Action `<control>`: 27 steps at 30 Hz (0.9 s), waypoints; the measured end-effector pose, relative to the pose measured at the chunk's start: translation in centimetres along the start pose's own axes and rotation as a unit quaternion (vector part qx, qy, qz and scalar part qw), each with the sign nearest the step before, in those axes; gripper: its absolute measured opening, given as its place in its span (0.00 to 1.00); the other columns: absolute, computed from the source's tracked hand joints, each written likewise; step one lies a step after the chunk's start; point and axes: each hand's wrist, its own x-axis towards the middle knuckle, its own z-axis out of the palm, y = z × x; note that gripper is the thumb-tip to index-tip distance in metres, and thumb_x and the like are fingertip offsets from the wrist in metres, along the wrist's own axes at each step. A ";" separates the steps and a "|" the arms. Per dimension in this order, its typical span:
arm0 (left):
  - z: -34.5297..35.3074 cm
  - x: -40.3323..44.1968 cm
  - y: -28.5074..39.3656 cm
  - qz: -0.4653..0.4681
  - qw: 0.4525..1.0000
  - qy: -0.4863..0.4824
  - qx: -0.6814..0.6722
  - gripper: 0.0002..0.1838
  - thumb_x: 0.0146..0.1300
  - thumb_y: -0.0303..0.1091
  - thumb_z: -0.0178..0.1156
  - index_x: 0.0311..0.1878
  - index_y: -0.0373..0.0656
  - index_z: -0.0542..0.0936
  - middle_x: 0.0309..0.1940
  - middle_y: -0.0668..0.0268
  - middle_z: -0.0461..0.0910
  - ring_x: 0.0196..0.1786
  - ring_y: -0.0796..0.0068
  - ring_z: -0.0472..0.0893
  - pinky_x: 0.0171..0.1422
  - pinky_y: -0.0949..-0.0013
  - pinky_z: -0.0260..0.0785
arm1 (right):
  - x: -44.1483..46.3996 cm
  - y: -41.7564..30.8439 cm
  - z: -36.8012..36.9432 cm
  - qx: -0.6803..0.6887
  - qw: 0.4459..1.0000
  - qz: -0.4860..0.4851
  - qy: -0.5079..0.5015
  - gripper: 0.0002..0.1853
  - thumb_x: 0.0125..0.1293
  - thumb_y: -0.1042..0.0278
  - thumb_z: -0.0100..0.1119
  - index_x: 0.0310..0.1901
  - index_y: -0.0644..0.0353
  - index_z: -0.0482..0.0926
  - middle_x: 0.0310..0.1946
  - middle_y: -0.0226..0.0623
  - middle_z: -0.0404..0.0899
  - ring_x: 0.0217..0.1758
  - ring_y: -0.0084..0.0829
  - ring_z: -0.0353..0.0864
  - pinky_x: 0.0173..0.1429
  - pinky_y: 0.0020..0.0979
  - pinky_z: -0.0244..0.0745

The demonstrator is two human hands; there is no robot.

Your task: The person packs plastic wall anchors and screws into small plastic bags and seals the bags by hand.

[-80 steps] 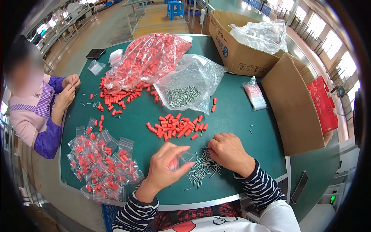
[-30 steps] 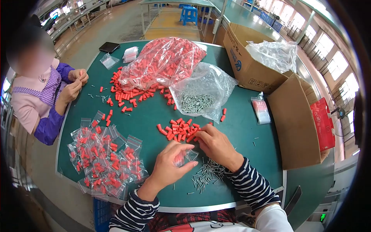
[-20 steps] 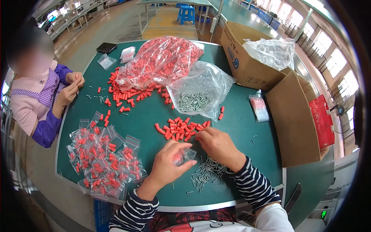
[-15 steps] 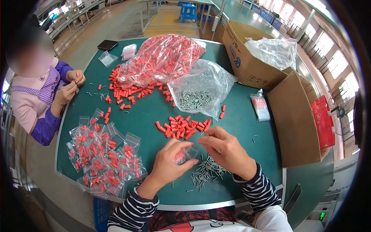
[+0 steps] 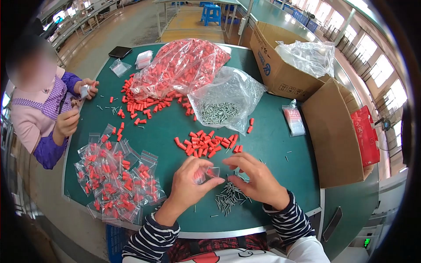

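So the left hand (image 5: 188, 180) has a small zip bag (image 5: 213, 171) pinched between thumb and fingers, with some red plastic plugs showing through it. The right hand (image 5: 259, 180) is just beside it, fingers curved and thumb well apart, loosely spread. Can't tell whether a screw is tucked under those fingertips, the angle's bad.

My read is this is the bag-filling step, partway through one bag. The next move calls for the left hand to hold that mouth open and the right to work at it without knocking plugs out.

Below the right hand is a loose pile of silver screws (image 5: 229, 200) on the green desk (image 5: 280, 151), and just past both hands a heap of loose red plugs (image 5: 202, 143). Off to the left, a pile of filled zip bags (image 5: 116, 182). Farther back, a big clear sack of red plugs (image 5: 180, 65) touches a clear bag of screws (image 5: 239, 87). Over on the left, a co-worker (image 5: 37, 103) has a little bag too.
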 end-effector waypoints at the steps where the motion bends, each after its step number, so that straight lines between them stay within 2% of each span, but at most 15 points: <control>1: -0.1 -0.1 -0.4 0.012 1.000 -0.001 0.002 0.21 0.47 0.32 0.80 0.42 0.39 0.81 0.32 0.67 0.76 0.35 0.74 0.75 0.41 0.71 0.69 | -0.3 0.4 0.4 0.017 1.000 0.024 -0.010 0.22 0.58 0.80 0.66 0.56 0.63 0.77 0.48 0.42 0.79 0.45 0.39 0.84 0.46 0.34 0.80; 2: -0.1 -0.2 -0.7 0.024 1.000 -0.002 0.005 0.20 0.48 0.33 0.80 0.41 0.38 0.81 0.32 0.67 0.76 0.35 0.75 0.75 0.40 0.71 0.69 | -0.5 0.9 1.1 0.050 0.998 0.027 -0.007 0.20 0.59 0.79 0.67 0.55 0.63 0.78 0.46 0.41 0.80 0.44 0.37 0.84 0.45 0.33 0.80; 5: -0.2 -0.8 -1.4 -0.048 0.993 -0.072 -0.081 0.17 0.53 0.33 0.78 0.38 0.37 0.80 0.32 0.69 0.77 0.37 0.78 0.75 0.40 0.72 0.68 | -0.8 2.0 3.0 0.133 0.990 0.045 0.008 0.16 0.62 0.77 0.67 0.52 0.64 0.80 0.42 0.39 0.82 0.42 0.31 0.85 0.45 0.30 0.79; 8: -0.2 -0.5 -1.0 -0.046 0.991 -0.093 -0.084 0.14 0.56 0.32 0.77 0.38 0.37 0.81 0.34 0.69 0.79 0.37 0.79 0.76 0.40 0.72 0.69 | -0.8 2.4 3.4 0.168 0.982 0.081 0.040 0.12 0.65 0.76 0.66 0.49 0.65 0.81 0.38 0.37 0.84 0.39 0.27 0.84 0.44 0.28 0.79; 11: -0.3 0.1 -0.3 -0.017 0.992 -0.036 -0.119 0.13 0.56 0.31 0.76 0.39 0.36 0.83 0.34 0.68 0.80 0.37 0.78 0.78 0.42 0.72 0.70 | -0.8 2.8 3.3 0.189 0.973 0.109 0.070 0.10 0.66 0.76 0.65 0.49 0.66 0.81 0.37 0.36 0.84 0.37 0.24 0.84 0.43 0.26 0.79; 14: -0.2 0.1 -0.3 -0.016 0.993 -0.028 -0.114 0.10 0.56 0.30 0.75 0.39 0.38 0.85 0.34 0.63 0.83 0.37 0.73 0.82 0.43 0.71 0.73 | -1.0 3.1 3.3 0.225 0.962 0.121 0.095 0.10 0.67 0.76 0.65 0.49 0.67 0.81 0.37 0.35 0.85 0.36 0.22 0.83 0.43 0.25 0.79; 19: -0.4 0.0 -0.3 -0.041 0.993 -0.029 -0.104 0.07 0.58 0.27 0.72 0.37 0.37 0.85 0.34 0.63 0.83 0.36 0.73 0.81 0.42 0.70 0.73 | -1.0 3.0 3.2 0.315 0.932 0.134 0.114 0.10 0.67 0.74 0.66 0.48 0.65 0.81 0.38 0.32 0.83 0.37 0.19 0.80 0.42 0.23 0.77; 22: -0.6 0.0 -0.2 -0.043 0.993 -0.025 -0.110 0.05 0.60 0.24 0.70 0.37 0.35 0.85 0.34 0.64 0.82 0.36 0.76 0.80 0.41 0.72 0.72 | -1.2 3.6 2.8 0.233 0.960 0.124 0.095 0.09 0.66 0.73 0.67 0.46 0.64 0.83 0.36 0.29 0.80 0.34 0.17 0.76 0.38 0.22 0.73; 27: -0.7 0.0 -0.1 -0.005 0.996 -0.013 -0.087 0.04 0.60 0.23 0.70 0.37 0.35 0.84 0.33 0.65 0.81 0.36 0.77 0.79 0.40 0.73 0.71 | -1.1 3.1 2.8 0.207 0.968 0.103 0.095 0.05 0.66 0.71 0.67 0.40 0.63 0.83 0.33 0.30 0.79 0.31 0.18 0.74 0.34 0.23 0.68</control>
